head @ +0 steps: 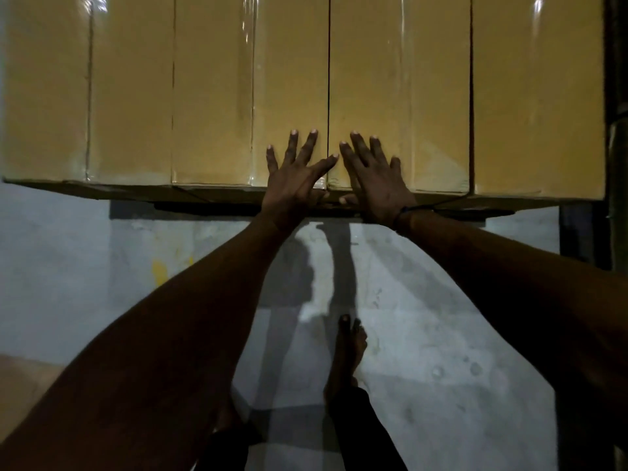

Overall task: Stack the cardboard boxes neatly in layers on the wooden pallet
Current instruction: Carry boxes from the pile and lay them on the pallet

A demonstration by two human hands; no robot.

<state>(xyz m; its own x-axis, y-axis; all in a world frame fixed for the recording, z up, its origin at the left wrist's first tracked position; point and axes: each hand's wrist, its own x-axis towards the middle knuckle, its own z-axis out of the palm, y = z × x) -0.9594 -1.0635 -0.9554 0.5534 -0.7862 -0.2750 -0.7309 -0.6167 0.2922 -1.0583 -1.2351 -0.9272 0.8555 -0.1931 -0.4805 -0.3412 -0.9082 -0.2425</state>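
Observation:
Several brown cardboard boxes sealed with clear tape stand side by side in a level top layer, seen from above. My left hand (295, 171) lies flat with fingers spread on the near edge of one box (251, 90). My right hand (372, 173) lies flat with fingers spread on the neighbouring box (397, 90), its thumb curled over the near edge. The seam between these two boxes runs between my hands. The far-left box (85, 90) and far-right box (537, 90) flank them. The pallet is hidden under the stack.
Grey concrete floor (102, 266) lies in front of the stack, with my bare foot (346, 355) on it. A dark upright post (616, 130) stands against the stack's right side. Something brown (20, 379) sits at the lower left edge.

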